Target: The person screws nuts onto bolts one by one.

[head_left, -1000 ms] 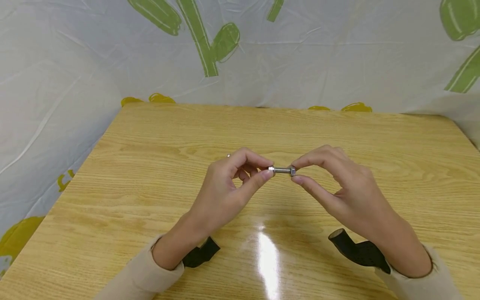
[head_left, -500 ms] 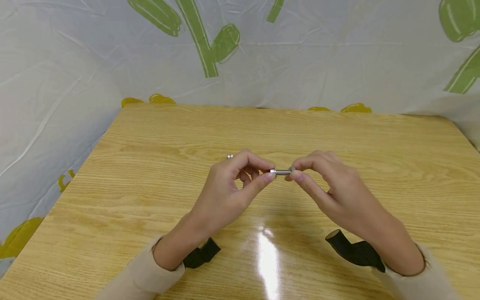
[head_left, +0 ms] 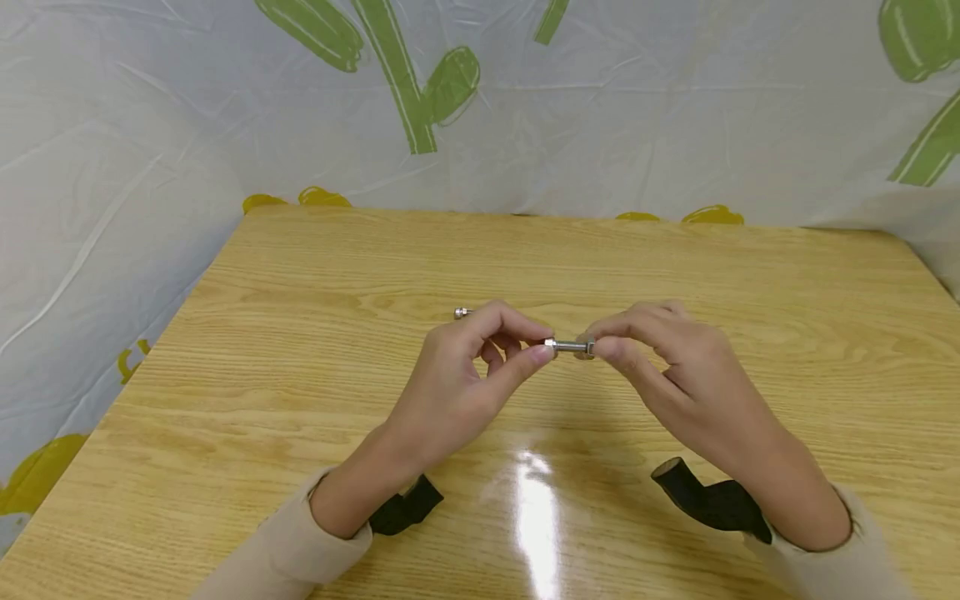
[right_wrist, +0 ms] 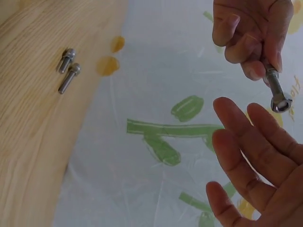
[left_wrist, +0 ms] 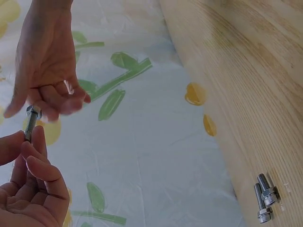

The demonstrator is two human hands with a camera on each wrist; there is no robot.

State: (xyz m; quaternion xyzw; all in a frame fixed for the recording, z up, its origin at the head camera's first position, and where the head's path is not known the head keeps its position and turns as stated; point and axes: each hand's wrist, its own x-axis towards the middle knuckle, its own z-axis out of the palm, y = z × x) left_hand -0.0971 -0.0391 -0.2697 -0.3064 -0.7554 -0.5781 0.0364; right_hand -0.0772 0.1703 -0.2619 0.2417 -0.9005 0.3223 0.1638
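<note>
A small steel bolt (head_left: 572,347) lies level in the air between the two hands, above the table. My left hand (head_left: 461,379) pinches its left end between thumb and index finger, the other fingers curled beneath. At the bolt's right end sits a hex nut (head_left: 590,347), also seen in the left wrist view as a nut (left_wrist: 33,111) at the top of the shank. My right hand (head_left: 686,375) is around this end with thumb and fingers apart. In the right wrist view the right hand's fingers (right_wrist: 255,151) are loosely extended, not gripping the nut.
Two more bolts (left_wrist: 263,198) with nuts lie side by side on the wooden table (head_left: 300,350), mostly hidden behind the left hand in the head view. Black wrist mounts (head_left: 708,500) jut from both sleeves. A patterned cloth (head_left: 600,108) hangs behind the table.
The right thumb and index finger pinched the nut a second ago, rolled across it, and now stand apart from it. The left hand and bolt have shifted slightly right.
</note>
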